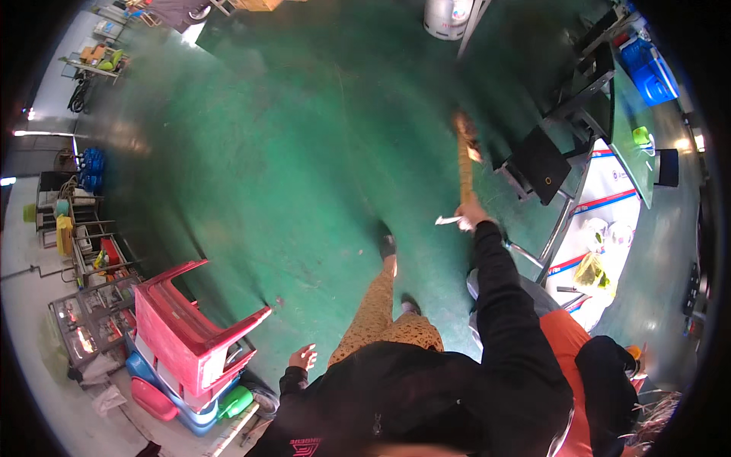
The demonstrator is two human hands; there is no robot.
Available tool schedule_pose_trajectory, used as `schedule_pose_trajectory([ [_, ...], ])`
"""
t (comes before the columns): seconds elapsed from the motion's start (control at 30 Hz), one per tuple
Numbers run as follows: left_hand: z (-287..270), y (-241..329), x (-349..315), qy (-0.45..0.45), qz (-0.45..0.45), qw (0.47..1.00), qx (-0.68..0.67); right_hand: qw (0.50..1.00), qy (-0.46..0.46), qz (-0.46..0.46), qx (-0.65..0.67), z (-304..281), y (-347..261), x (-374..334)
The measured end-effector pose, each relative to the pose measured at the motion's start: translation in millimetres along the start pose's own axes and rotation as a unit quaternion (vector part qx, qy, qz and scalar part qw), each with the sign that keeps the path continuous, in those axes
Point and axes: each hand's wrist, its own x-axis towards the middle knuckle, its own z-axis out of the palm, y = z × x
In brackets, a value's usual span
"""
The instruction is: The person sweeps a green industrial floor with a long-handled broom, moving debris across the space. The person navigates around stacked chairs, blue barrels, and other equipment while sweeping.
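My right hand (474,212) stretches forward, its fingers wrapped round a long yellow-tan stick-like thing (466,171). The far end of this thing is brown and smeared, so its kind is unclear. A small white strip (448,221) sticks out to the left of the same hand; whether it is held or part of the stick cannot be made out. My left hand (303,356) hangs low by my side with loosely bent fingers and nothing in it. Nearest to it on the left is an upturned red plastic stool (179,320).
Under the red stool lie blue basins and a green bottle (236,401). At the right, a person in orange and black (563,346) sits close by me. Beyond are a white-topped table (567,228) and a black chair (539,164). A white cylinder (445,19) stands far ahead on the green floor.
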Motion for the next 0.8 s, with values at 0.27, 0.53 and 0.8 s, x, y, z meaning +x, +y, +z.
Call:
schedule_pose_trajectory([
  [0.27, -34.1, 94.3, 46.0, -0.006, 0.031, 0.999, -0.004, 0.929, -0.328, 0.084, -0.148, 99.5, -22.1, -108.3],
  [0.53, -24.0, 152.4, 84.9, -0.022, 0.073, 0.995, -0.072, 0.89, -0.369, 0.188, 0.19, -26.9, -154.3, -113.5],
  [0.8, -4.4, 150.9, 127.9, -0.02, 0.137, 0.989, 0.052, 0.957, -0.213, 0.126, 0.151, -148.3, -237.4, 2.3],
])
